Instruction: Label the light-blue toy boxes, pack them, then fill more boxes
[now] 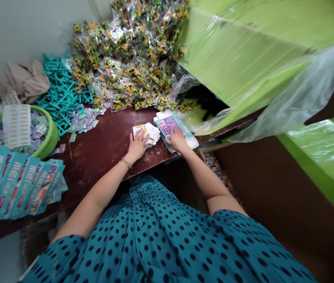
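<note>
My left hand (137, 147) rests with spread fingers on a small pile of white printed leaflets (152, 133) on the table. Beside it, my right hand (177, 140) lies over a teal and purple flattened carton (167, 124), its fingers stretched across the printed face. The carton seems to lie on others like it, with white flaps showing at the edges. Neither hand is lifting anything. The palms are hidden from view.
Many clear bags of small colourful pieces (131, 67) are heaped behind. Teal plastic sticks (63, 90), small sachets (84, 120), a green basin (53, 131) and teal boxes (16, 184) sit left. Green plastic-lined cartons (243, 59) stand right. The dark red table (102, 145) has a front edge.
</note>
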Available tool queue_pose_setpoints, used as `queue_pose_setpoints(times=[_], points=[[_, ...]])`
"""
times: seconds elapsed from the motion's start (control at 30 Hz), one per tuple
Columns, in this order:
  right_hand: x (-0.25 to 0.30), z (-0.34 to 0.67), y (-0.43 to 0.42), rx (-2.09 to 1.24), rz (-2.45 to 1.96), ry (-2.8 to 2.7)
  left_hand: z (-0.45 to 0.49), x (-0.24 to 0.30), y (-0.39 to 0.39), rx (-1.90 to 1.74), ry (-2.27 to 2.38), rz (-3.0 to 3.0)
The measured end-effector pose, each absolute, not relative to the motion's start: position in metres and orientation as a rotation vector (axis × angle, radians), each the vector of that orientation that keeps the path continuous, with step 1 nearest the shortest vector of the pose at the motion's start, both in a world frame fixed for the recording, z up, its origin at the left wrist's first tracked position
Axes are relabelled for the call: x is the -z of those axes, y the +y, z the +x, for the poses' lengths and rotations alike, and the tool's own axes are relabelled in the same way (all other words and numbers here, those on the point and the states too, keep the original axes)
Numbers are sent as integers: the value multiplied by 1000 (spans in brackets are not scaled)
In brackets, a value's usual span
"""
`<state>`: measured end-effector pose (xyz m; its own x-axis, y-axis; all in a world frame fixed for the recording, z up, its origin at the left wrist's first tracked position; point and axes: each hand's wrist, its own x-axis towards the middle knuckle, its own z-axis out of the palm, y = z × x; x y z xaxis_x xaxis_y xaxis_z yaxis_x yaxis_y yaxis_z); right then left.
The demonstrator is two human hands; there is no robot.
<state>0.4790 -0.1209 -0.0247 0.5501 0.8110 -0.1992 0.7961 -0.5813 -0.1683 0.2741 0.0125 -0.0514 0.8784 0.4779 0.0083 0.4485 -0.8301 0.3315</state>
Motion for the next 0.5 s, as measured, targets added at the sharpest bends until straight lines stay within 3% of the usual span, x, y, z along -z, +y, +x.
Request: queue_pose_setpoints(times=[0.1, 0.27, 0.37, 0.5], points=[[-14, 499, -129, -374, -2662, -1475, 274, 41, 8, -163, 686, 2673], [-68, 464, -161, 151, -2376, -1460, 277, 8, -9, -597, 550, 2150], [-54, 419, -159, 38, -2050, -1738, 282, 1, -11, -674, 522, 1695], [3, 419, -135, -129, -2226, -1569, 283, 18, -11, -486, 652, 1511]])
